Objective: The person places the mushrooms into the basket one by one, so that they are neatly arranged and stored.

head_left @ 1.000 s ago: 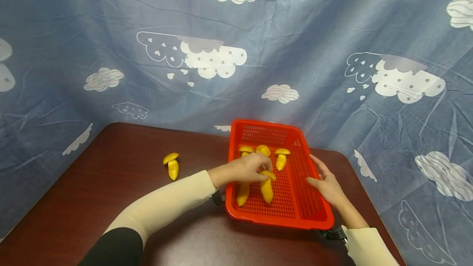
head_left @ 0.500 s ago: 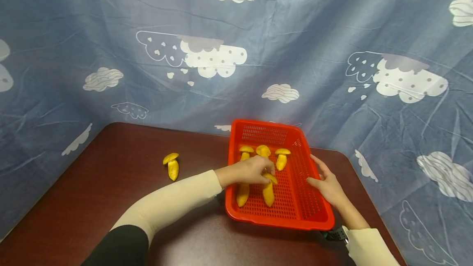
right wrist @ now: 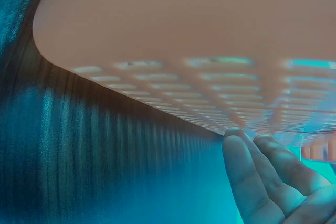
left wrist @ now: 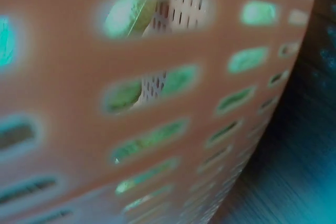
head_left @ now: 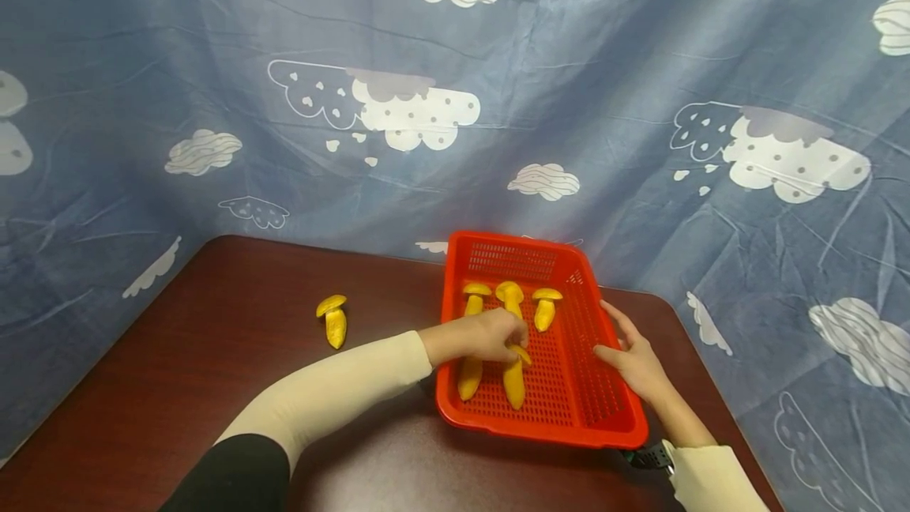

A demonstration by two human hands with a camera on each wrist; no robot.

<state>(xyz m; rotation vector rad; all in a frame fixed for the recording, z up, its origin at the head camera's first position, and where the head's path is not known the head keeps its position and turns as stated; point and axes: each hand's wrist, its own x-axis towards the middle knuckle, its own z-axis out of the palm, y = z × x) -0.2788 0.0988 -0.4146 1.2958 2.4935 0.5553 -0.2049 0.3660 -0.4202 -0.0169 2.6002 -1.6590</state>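
A red slotted basket point(head_left: 569, 409) stands on the dark table, with several yellow toy mushrooms in it. My left hand point(head_left: 493, 334) reaches over the basket's left wall, its fingers curled on the cap of a yellow mushroom point(head_left: 515, 385) that lies on the basket floor. Another mushroom point(head_left: 468, 378) lies just left of it. Three more point(head_left: 510, 295) lie in a row at the back. My right hand point(head_left: 633, 355) rests against the basket's right wall, fingers point(right wrist: 262, 179) straight along the outside and thumb over the rim. The left wrist view shows only the blurred basket wall point(left wrist: 79, 129).
One more yellow mushroom point(head_left: 334, 321) lies on the brown table point(head_left: 213, 354), left of the basket. A blue cloth with white clouds point(head_left: 455, 101) hangs close behind and to both sides. The table's right edge runs near my right wrist.
My left hand has drawn slightly toward me and lower, bringing the held mushroom down onto the basket floor. The right hand has stayed at the basket's right wall.
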